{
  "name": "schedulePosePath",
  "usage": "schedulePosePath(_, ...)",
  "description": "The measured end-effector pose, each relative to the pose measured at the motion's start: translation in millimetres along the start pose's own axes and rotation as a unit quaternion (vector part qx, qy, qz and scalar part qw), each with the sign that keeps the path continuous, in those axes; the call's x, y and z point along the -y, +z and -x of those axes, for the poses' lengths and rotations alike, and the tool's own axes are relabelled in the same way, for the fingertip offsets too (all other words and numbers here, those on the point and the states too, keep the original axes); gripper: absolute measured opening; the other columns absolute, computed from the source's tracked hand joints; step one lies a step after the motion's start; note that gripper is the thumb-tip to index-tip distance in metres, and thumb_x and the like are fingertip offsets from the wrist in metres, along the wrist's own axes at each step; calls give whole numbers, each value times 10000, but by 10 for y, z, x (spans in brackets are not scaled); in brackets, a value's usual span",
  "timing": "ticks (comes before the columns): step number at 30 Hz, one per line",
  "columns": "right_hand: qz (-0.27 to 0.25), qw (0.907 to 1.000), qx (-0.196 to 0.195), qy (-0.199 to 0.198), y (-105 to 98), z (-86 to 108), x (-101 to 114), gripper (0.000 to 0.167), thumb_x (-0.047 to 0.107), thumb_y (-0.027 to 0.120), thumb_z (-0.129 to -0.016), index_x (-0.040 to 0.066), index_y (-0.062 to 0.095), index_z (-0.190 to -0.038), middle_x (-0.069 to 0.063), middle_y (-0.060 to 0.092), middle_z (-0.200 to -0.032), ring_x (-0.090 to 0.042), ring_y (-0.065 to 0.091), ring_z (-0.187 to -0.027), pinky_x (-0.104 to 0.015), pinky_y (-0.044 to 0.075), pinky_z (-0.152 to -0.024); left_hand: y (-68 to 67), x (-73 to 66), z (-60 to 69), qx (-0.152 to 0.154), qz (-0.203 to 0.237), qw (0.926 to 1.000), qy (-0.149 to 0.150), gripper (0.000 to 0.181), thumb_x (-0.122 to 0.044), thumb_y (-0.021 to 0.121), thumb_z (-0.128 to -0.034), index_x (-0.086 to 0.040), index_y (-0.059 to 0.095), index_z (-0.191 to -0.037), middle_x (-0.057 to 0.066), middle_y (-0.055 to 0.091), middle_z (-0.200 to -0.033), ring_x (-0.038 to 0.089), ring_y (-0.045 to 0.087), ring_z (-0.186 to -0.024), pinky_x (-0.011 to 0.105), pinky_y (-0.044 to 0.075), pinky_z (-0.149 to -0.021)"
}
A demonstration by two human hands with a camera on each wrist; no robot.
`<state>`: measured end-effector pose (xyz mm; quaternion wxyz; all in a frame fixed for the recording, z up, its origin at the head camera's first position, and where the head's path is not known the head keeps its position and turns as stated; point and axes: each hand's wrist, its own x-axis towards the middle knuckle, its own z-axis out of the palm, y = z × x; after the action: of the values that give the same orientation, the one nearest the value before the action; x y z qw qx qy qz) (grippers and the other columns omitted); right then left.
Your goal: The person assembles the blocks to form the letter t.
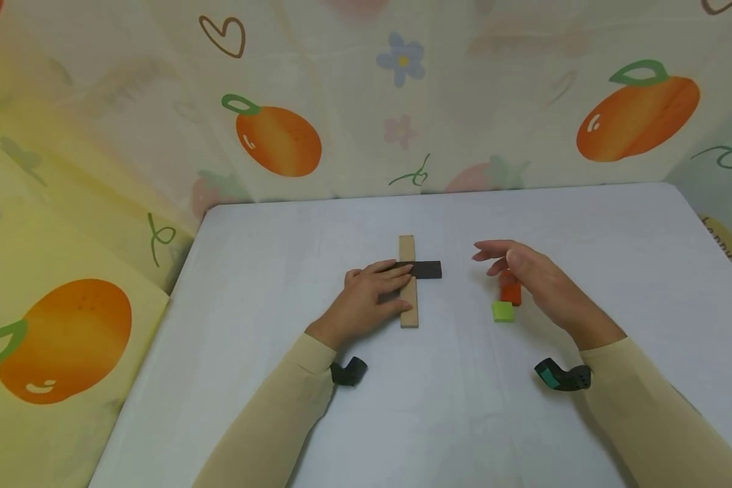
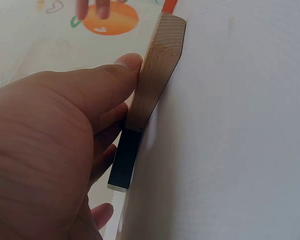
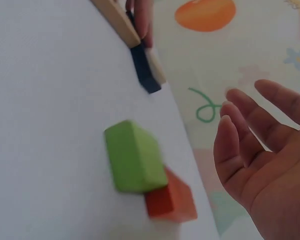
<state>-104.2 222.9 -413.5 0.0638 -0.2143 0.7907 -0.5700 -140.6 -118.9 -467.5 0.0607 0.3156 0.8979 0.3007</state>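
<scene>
A pale wooden strip lies lengthwise on the table, crossed by a black strip. My left hand rests from the left on both pieces, fingers extended over the black strip and the thumb at the wooden strip's near part. Above and partly in front of an orange block, my right hand is raised with loosely bent fingers, holding nothing. A light green block lies against the orange one, on its near side.
The white table has its far edge against a fruit-patterned cloth. Similar cloth hangs at the left side. Black devices are strapped at both wrists.
</scene>
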Motion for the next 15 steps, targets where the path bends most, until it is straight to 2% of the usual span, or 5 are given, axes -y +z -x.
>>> schedulePosePath(3, 74, 9998, -92, 161, -2, 83, -57, 436, 192, 363, -1199, 105, 576, -1570, -152, 637, -1419, -344, 596, -1135, -342, 484, -944, 2, 3, 2, 9, 15, 10000, -18, 603, -400, 781, -1037, -124, 616, -1548, -87, 519, -1625, 133, 318, -1577, 553, 259, -1127)
schedulePosePath(8, 212, 9994, -123, 245, -8, 220, -171, 410, 147, 413, -1179, 42, 591, -1534, -206, 657, -1348, -317, 617, -1069, -333, 510, -871, -1, -8, 0, 30, -15, 10000, -13, 605, -400, 780, -1037, -128, 612, -1550, -101, 506, -1631, 132, 320, -1576, 553, 261, -1125)
schedulePosePath(15, 243, 9975, 29, 661, 2, 358, -341, 373, 162, 559, -1151, 18, 623, -1488, -138, 682, -1291, -204, 590, -1126, -258, 515, -874, 1, -14, 2, 12, -7, 10000, -21, 603, -395, 781, -1035, -115, 618, -1544, -98, 510, -1629, 135, 315, -1579, 546, 252, -1130)
